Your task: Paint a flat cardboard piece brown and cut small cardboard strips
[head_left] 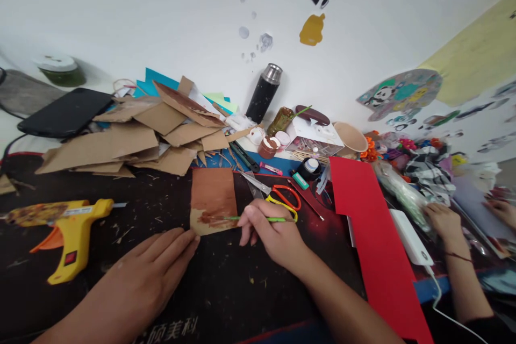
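A piece of cardboard (213, 193) lies on the dark mat, its upper part coated in brown paint and a bare tan strip along its lower edge. My right hand (274, 231) pinches a green-handled paintbrush (278, 220), whose tip touches the streaky brown paint on the lower part. Flat on the mat, my left hand (153, 263) has its fingers stretched out, fingertips at the cardboard's lower left corner. Just beyond my right hand are scissors (284, 196) with orange and yellow handles.
A yellow glue gun (70, 226) lies at the left. Behind are cut cardboard pieces (116, 145), a black thermos (264, 94) and an open brown paint jar (269, 146). Red card (363, 236) lies at the right, near another person's hand (445, 223) and a white power strip (409, 236).
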A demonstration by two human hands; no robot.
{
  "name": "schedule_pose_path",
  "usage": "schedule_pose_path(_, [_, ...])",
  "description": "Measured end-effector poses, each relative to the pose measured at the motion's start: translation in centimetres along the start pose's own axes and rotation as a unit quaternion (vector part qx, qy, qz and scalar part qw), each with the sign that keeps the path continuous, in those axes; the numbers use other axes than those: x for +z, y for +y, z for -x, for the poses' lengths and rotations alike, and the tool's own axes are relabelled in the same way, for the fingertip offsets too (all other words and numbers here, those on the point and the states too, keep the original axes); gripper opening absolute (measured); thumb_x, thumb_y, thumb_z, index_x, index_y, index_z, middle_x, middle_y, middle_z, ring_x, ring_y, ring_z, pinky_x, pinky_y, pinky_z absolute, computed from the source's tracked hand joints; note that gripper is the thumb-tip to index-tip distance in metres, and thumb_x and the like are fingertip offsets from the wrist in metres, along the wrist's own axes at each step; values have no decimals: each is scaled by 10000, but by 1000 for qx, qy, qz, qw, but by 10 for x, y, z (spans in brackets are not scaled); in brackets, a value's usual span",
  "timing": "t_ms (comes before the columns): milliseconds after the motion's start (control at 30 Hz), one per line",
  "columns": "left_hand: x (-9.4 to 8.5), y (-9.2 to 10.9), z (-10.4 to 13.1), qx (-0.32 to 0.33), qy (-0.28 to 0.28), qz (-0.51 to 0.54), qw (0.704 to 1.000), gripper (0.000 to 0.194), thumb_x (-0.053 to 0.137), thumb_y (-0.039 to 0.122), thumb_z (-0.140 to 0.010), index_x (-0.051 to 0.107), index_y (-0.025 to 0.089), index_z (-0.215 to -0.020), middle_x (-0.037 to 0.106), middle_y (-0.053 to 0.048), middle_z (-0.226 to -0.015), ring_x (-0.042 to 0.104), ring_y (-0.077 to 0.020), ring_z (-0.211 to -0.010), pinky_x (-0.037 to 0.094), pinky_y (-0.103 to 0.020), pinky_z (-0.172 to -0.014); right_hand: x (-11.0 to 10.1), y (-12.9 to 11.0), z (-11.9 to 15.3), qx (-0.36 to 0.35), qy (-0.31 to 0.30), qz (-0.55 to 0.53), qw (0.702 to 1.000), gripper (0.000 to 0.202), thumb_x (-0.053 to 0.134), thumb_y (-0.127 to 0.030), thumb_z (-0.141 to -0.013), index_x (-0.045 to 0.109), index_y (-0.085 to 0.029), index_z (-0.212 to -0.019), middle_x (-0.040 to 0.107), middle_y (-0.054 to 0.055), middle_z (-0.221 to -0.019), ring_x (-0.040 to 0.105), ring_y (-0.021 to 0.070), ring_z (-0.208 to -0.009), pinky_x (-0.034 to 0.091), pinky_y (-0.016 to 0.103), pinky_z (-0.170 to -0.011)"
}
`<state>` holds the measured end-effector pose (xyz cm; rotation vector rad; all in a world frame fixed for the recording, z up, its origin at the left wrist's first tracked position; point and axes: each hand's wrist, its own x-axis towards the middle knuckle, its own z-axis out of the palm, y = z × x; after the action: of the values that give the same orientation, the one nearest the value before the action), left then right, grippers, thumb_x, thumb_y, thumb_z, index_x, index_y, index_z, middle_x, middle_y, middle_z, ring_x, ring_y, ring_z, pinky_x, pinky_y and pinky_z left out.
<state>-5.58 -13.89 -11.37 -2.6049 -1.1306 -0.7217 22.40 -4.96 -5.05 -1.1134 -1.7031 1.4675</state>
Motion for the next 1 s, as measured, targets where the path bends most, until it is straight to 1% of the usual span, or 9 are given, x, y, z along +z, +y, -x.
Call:
schedule_pose_path(133, [0,0,-1,0,-7,-15,1000,478,422,59,-1051,809,159,-1314,849,-136,-1289,779,-291,-1168,607,-429,-1001,-5,2,-5,15,24,-14,1000,642,581,-791,-1097,728,-208,-871,736,26,-630,691,155,-545,537,242,-523])
schedule_pose_path(233, [-2,-2,-5,7,-2,-25,1000,449,415,106,-1096,814,151,-1297,856,-139,-1258,783,-291,-1137,608,-423,-968,7,3,-15,13,17,-28,999,653,571,-802,-1094,719,-209,-864,729,23,-618,684,152,-539,532,240,-524])
schedule_pose_path(333, [-1,-3,-4,-13,-8,-14,1000,433,444,122,-1108,812,178,-1329,860,-125,-1252,784,-287,-1156,602,-423,-992,16,3,-23,3,1,-23,1000,664,554,-806,-1100,725,-209,-865,721,19,-610,675,149,-536,534,243,-535])
schedule_pose_path(433, [3,0,0,-33,-14,-7,999,441,441,124,-1108,808,182,-1344,860,-128,-1249,782,-295,-1178,596,-435,-1006,11,2,-26,-2,0,-12,1000,665,558,-805,-1099,732,-210,-859,725,19,-613,678,151,-540,541,248,-542])
schedule_pose_path(567, [7,3,2,-44,-10,-4,999,443,438,101,-1097,812,163,-1326,854,-147,-1269,777,-310,-1191,591,-451,-1024,1,2,-26,3,35,-15,999,648,597,-801,-1084,720,-215,-837,724,14,-603,673,151,-521,535,246,-525])
schedule_pose_path(667, [4,2,-2,-31,-3,-5,1000,441,436,88,-1093,819,153,-1302,857,-145,-1242,778,-306,-1165,596,-441,-1003,6,5,-26,6,40,-31,999,642,586,-799,-1088,717,-214,-859,723,14,-613,702,159,-543,534,239,-517])
schedule_pose_path(767, [1,0,-5,-21,2,-6,1000,424,454,91,-1091,825,153,-1287,861,-138,-1216,779,-300,-1144,602,-429,-980,14,7,-25,0,12,-32,999,644,564,-796,-1100,720,-207,-891,720,12,-625,703,153,-549,535,233,-524])
schedule_pose_path(833, [1,0,-6,-22,4,-14,1000,420,455,95,-1092,830,150,-1272,862,-141,-1207,781,-302,-1130,606,-433,-972,13,6,-25,-9,3,-27,1000,647,565,-798,-1100,722,-206,-890,720,11,-623,689,145,-540,533,231,-530])
schedule_pose_path(1000, [1,1,-6,-21,-1,-27,999,430,436,103,-1100,831,159,-1258,866,-138,-1223,783,-299,-1130,617,-436,-965,5,6,-24,7,38,-32,999,653,586,-811,-1084,709,-209,-863,720,16,-605,682,150,-517,514,233,-500])
